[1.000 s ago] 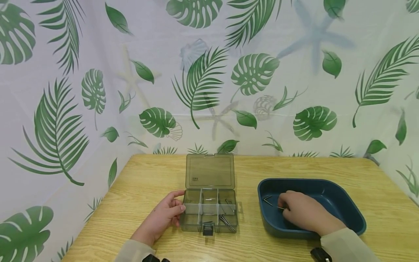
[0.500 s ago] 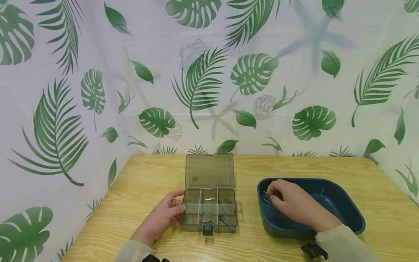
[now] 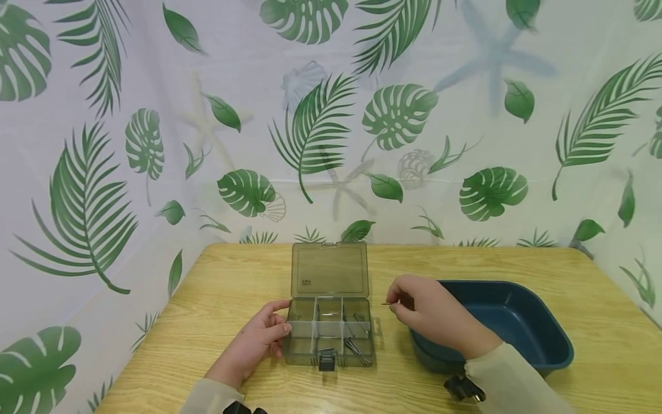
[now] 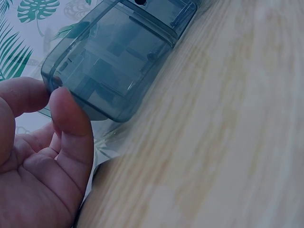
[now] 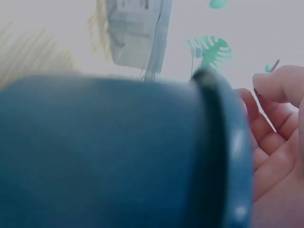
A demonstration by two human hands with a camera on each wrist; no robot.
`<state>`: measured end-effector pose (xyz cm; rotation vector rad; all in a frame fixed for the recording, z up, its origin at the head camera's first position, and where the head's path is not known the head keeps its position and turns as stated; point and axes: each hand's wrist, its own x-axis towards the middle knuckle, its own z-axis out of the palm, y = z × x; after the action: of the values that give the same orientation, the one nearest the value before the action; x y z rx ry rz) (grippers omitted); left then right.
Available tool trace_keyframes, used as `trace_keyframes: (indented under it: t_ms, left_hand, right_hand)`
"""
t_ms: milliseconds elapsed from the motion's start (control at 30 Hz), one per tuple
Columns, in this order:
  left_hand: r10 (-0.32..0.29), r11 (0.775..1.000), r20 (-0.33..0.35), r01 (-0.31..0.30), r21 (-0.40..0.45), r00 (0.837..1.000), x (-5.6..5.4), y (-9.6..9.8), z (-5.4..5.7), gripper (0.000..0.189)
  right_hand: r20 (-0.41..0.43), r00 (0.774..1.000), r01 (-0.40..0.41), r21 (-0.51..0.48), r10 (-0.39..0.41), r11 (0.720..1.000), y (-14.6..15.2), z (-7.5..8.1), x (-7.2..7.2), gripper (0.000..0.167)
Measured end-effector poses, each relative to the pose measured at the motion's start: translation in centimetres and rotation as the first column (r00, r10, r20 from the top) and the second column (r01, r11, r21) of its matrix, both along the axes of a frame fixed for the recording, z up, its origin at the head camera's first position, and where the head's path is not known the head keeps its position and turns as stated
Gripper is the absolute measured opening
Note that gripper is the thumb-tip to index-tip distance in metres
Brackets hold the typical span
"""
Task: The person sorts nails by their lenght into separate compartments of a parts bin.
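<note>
A clear grey compartment box (image 3: pixel 328 330) with its lid raised stands on the table. My left hand (image 3: pixel 261 339) holds its left side, thumb and fingers at the corner in the left wrist view. Between my right hand's (image 3: pixel 434 313) thumb and forefinger is a screw (image 5: pixel 275 65), its threaded end sticking out. That hand is just past the left rim of a dark blue basin (image 3: pixel 517 328), to the right of the box. Several screws (image 3: pixel 357 351) lie in the box's front right compartment, and more thin pieces show in the back right one.
The box's hinged lid (image 3: pixel 330 270) leans back behind it, and a dark latch (image 3: pixel 327 362) sticks out in front. A leaf-print cloth (image 3: pixel 331 115) hangs behind the wooden table (image 3: pixel 233 270). My right forearm crosses over the basin's front rim.
My right hand has risen from inside the basin and moved left over its rim, with the screw pinched in its fingers. The left hand still holds the box.
</note>
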<state>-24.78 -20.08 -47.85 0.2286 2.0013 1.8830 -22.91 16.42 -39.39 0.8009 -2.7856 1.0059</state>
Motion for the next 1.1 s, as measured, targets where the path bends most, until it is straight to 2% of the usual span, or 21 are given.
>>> trace_keyframes:
  t_ms: [367, 500, 600, 700, 900, 1100]
  left_hand:
    - [-0.007, 1.000, -0.007, 0.007, 0.000, 1.000, -0.1, -0.1, 0.0, 0.058]
    - [-0.009, 1.000, -0.005, 0.009, -0.002, 1.000, 0.0, 0.0, 0.1, 0.059]
    - [-0.013, 1.000, -0.005, 0.013, 0.001, 1.000, 0.1, 0.1, 0.2, 0.059]
    - [-0.011, 1.000, -0.005, 0.011, 0.002, 1.000, 0.2, 0.0, 0.3, 0.059]
    - [-0.011, 1.000, 0.003, 0.011, 0.007, 1.000, 0.2, 0.1, 0.3, 0.060]
    - [-0.013, 1.000, -0.005, 0.013, 0.005, 1.000, 0.1, 0.0, 0.3, 0.061]
  right_hand:
    - [0.010, 0.998, -0.063, 0.121, 0.062, 0.991, -5.2, 0.7, -1.0, 0.006]
    - [-0.033, 0.996, -0.074, 0.160, 0.080, 0.984, -6.9, 0.6, -1.5, 0.011]
    - [-0.086, 0.992, -0.077, 0.177, 0.093, 0.981, -7.9, 0.4, -1.9, 0.011]
    - [-0.104, 0.990, -0.071, 0.180, 0.091, 0.981, -8.8, 0.2, -2.2, 0.009]
    - [-0.083, 0.994, -0.058, 0.196, 0.075, 0.979, -9.6, -0.2, -2.4, 0.008]
    - [-0.059, 0.996, -0.053, 0.197, 0.066, 0.979, -8.8, 0.1, -1.7, 0.007]
